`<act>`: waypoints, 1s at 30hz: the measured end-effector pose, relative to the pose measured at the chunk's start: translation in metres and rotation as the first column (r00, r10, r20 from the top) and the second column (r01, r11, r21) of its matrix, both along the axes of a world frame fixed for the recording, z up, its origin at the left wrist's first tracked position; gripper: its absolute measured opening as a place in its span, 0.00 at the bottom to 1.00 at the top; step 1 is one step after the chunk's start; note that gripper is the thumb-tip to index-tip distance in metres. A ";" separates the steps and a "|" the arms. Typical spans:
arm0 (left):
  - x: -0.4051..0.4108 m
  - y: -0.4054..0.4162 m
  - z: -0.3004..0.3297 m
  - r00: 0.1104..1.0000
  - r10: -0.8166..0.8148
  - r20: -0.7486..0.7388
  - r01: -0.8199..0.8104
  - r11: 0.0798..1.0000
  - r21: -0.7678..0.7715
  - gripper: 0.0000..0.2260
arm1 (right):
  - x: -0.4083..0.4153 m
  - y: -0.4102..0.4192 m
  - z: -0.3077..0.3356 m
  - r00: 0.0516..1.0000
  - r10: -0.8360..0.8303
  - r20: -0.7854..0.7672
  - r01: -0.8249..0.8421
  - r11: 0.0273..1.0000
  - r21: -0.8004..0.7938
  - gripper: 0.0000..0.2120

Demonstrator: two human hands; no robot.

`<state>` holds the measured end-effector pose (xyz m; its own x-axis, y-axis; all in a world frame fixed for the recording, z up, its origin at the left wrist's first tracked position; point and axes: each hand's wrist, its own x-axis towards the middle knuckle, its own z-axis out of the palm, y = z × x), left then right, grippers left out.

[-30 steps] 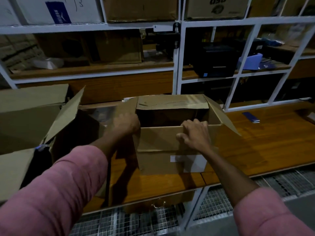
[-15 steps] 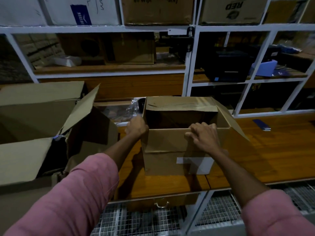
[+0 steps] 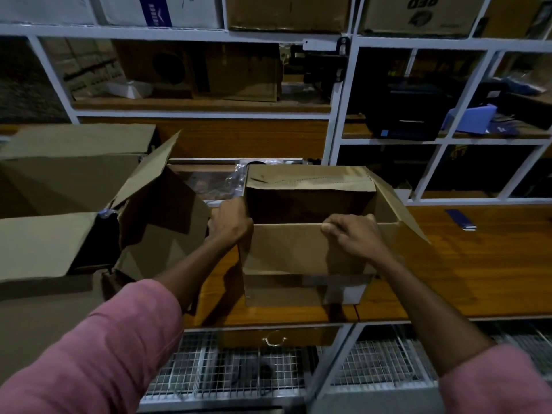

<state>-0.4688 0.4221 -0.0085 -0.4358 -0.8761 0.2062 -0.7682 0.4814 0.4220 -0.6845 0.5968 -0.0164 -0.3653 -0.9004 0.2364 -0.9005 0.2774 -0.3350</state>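
Observation:
An open brown cardboard box [image 3: 286,252] stands on the wooden bench [image 3: 466,276], its inside dark. My left hand [image 3: 230,224] grips the box's near left corner, with the fingers curled round the left flap. My right hand [image 3: 354,234] holds the near flap at its top edge, fingers hooked over into the box. The far flap lies folded outward and the right flap hangs out to the right. A white label [image 3: 343,289] shows low on the front wall.
A larger open carton [image 3: 59,222] sits to the left, its flap reaching toward the box. Clear plastic wrapping [image 3: 218,182] lies behind. A dark blue flat object [image 3: 461,219] rests on the bench at right. White shelving [image 3: 336,115] with boxes and a black device [image 3: 409,115] rises behind.
The left flap that my left hand held out has been brought in against the box's corner. My right hand stays on the near flap's edge.

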 end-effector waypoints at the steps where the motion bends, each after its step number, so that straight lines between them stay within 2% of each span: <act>1: 0.000 0.002 0.000 1.000 -0.004 -0.013 0.003 0.999 -0.039 0.04 | 0.001 -0.002 0.003 0.998 -0.017 0.061 0.019 0.999 -0.037 0.15; 4: -0.005 0.002 -0.002 0.995 -0.088 -0.048 0.080 0.984 -0.161 0.06 | 0.004 -0.012 0.009 0.982 -0.068 0.177 0.085 0.993 -0.087 0.19; 7: -0.015 -0.008 0.000 0.971 -0.229 -0.072 0.199 0.937 -0.288 0.07 | 0.001 -0.027 0.013 0.987 -0.061 0.148 0.051 0.996 0.076 0.16; 9: -0.027 -0.013 0.007 0.939 -0.337 -0.063 0.315 0.921 -0.228 0.08 | -0.004 -0.037 0.020 0.973 -0.062 0.221 0.031 0.990 0.139 0.14; 11: -0.038 -0.019 0.013 0.883 -0.469 0.026 0.469 0.880 -0.074 0.08 | -0.008 -0.050 0.026 0.943 -0.080 0.322 0.006 0.974 0.225 0.13; 14: -0.057 -0.034 0.014 0.769 -0.615 0.172 0.591 0.788 0.172 0.10 | -0.015 -0.075 0.025 0.950 -0.101 0.296 -0.029 0.915 0.402 0.18; 16: -0.069 -0.047 0.011 0.742 -0.618 0.260 0.584 0.786 0.203 0.12 | -0.020 -0.094 0.018 0.958 -0.067 0.277 -0.040 0.931 0.362 0.27; 18: -0.079 -0.064 0.008 0.751 -0.544 0.375 0.570 0.820 0.046 0.16 | -0.023 -0.112 0.014 0.971 -0.026 0.239 -0.027 0.976 0.216 0.36; 19: -0.083 -0.074 0.007 0.786 -0.477 0.393 0.540 0.839 -0.064 0.18 | -0.024 -0.121 0.015 0.976 -0.033 0.214 0.003 0.991 0.135 0.38; 22: -0.093 -0.109 0.011 0.900 -0.318 0.299 0.398 0.879 -0.262 0.25 | -0.033 -0.148 0.015 0.994 -0.077 0.079 0.078 0.997 -0.010 0.39; 25: -0.105 -0.141 0.006 0.907 -0.310 0.285 0.371 0.908 -0.193 0.31 | -0.050 -0.176 0.009 0.996 -0.080 -0.029 0.080 0.997 0.017 0.37; 28: -0.113 -0.153 -0.006 0.879 -0.341 0.334 0.384 0.921 -0.069 0.36 | -0.063 -0.198 0.000 0.997 -0.077 -0.003 0.077 0.989 0.123 0.35; 30: -0.114 -0.155 -0.012 0.882 -0.339 0.327 0.389 0.916 -0.100 0.36 | -0.067 -0.211 -0.004 0.997 -0.078 0.014 0.076 0.989 0.128 0.33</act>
<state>-0.5830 0.2674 -0.0203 -0.7798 -0.6104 0.1388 -0.6026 0.7920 0.0978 -0.7514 0.3861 -0.0200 -0.4380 -0.8917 0.1142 -0.8687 0.3871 -0.3090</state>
